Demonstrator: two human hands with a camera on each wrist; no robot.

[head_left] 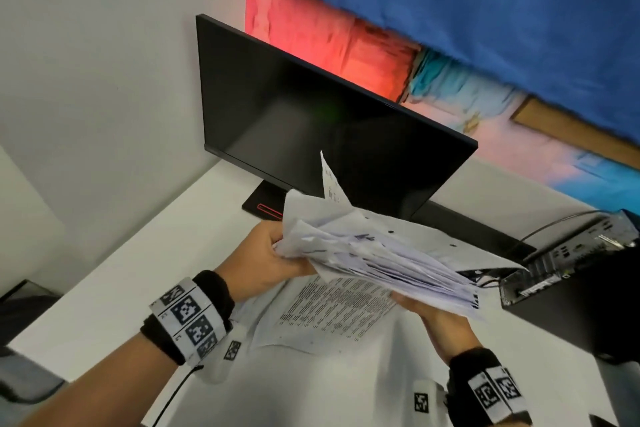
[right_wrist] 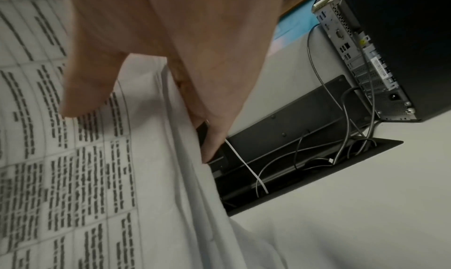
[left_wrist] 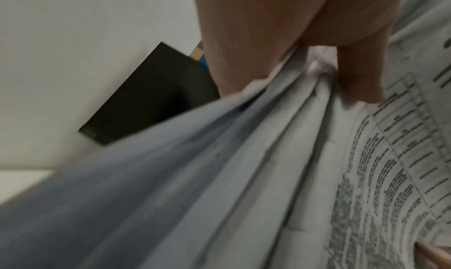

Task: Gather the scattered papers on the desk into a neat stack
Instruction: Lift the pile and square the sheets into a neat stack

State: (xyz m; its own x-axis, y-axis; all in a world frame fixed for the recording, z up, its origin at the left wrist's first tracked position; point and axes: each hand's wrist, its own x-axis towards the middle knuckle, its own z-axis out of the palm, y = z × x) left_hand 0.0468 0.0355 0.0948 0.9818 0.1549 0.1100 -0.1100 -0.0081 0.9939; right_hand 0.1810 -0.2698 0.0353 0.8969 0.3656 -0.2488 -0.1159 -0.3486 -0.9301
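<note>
White desk (head_left: 104,288): one monitor (head_left: 311,121); two hands, left grip (head_left: 273,256), right grip (head_left: 440,319), pinching paper bundle (head_left: 381,253), perhaps dozen sheets.

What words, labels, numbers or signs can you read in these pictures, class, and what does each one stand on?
None can be read as words.
Printed sheet hanging under the bundle of papers held in the grip of the left hand and right hand: rows of text in table cells, too blurred to read.
Wristbands: square black-and-white coded markers, no legible letters.
Computer case: a rear sticker, too small to read.
Monitor: dark screen, no text visible.
</note>
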